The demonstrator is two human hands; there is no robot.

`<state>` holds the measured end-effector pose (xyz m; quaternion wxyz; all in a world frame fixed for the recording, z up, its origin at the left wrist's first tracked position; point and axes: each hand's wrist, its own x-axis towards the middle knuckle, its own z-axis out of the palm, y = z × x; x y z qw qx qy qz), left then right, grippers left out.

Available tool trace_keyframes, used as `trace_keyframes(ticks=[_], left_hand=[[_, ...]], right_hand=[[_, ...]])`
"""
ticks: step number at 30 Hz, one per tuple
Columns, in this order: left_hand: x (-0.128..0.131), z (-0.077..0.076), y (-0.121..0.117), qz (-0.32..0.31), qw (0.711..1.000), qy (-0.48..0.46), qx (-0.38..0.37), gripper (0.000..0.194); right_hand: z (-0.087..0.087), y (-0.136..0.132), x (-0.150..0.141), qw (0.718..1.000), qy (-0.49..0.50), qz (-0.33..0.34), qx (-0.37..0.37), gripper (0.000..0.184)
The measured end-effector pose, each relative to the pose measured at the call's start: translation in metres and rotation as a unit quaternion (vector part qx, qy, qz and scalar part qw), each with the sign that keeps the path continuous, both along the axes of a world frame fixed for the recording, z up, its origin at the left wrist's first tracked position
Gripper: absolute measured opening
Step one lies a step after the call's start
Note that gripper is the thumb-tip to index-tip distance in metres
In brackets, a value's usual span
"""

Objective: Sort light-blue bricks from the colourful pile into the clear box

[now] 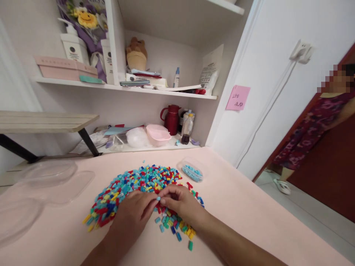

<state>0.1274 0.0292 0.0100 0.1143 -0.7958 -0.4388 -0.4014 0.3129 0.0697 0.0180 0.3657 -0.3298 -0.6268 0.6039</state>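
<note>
While 1 light-blue plastic brick (158, 198) is pinched over the multicoloured plastic brick pile (133, 183) by nearly closed fingertips of left hand (133, 211) and right hand (186, 204), light, even pressure is best applied.

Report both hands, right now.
Left hand: closed, fingertips pinching a small light-blue piece.
Right hand: closed, thumb and forefinger on that same piece.

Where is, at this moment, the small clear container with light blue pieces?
In the head view, the clear container stands on the pink tabletop, just right of the brick pile, beyond the right hand.
</note>
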Motion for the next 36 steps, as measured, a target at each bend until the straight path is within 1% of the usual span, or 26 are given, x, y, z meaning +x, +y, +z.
trace_keyframes(ticks=[3,7,10,15,20,25,30,36], left_hand=[[0.0001,-0.0004,-0.0002,0.000,1.000,-0.003,-0.005,0.009],[0.0011,0.0016,-0.0005,-0.007,1.000,-0.012,0.020,0.009],[0.0019,0.0030,-0.0002,-0.011,0.999,-0.014,0.034,0.009],[0.0021,0.0024,0.0014,0.000,1.000,-0.005,0.017,0.009],[0.0013,0.0007,0.0024,0.010,1.000,-0.013,0.016,0.013],[0.0018,0.0024,0.0007,0.008,1.000,-0.006,0.009,0.026],[0.0031,0.0028,0.0000,-0.005,1.000,-0.009,0.015,0.013],[0.0027,0.0006,0.0001,0.002,1.000,-0.009,0.009,0.011]], right_hand=[[-0.0008,-0.0001,0.0008,1.000,0.005,0.008,0.004,0.030],[-0.0004,-0.0008,0.0017,1.000,-0.002,0.012,0.025,0.028],[0.0001,-0.0013,0.0020,1.000,-0.005,0.014,0.026,0.027],[0.0023,-0.0023,0.0018,0.999,-0.014,0.021,0.038,0.025],[0.0041,-0.0022,0.0020,0.999,-0.014,0.026,0.044,0.024],[0.0032,-0.0013,0.0028,0.998,-0.014,0.031,0.049,0.025],[0.0033,-0.0012,0.0033,0.998,-0.021,0.026,0.043,0.026],[0.0024,-0.0007,0.0030,0.999,-0.020,0.024,0.038,0.026]])
